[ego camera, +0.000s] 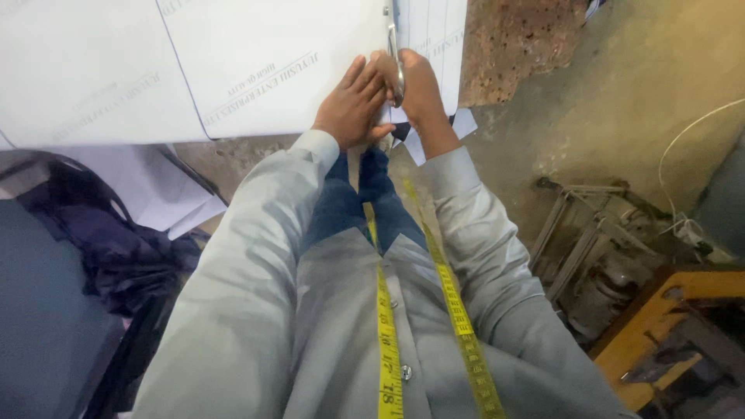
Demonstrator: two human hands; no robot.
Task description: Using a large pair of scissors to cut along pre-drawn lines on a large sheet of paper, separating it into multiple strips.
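Scissors (396,66) sit in my right hand (420,87), fingers wrapped around the handles, blades on the big white sheet (272,62) with faint grey print. My left hand (353,105) presses flat beside them, fingers together. Yellow measuring tape (388,341) hangs down my shirt.

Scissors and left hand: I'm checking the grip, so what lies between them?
Head view: nothing lies between them. The left hand presses against the right hand, which holds the scissors over the white sheet.
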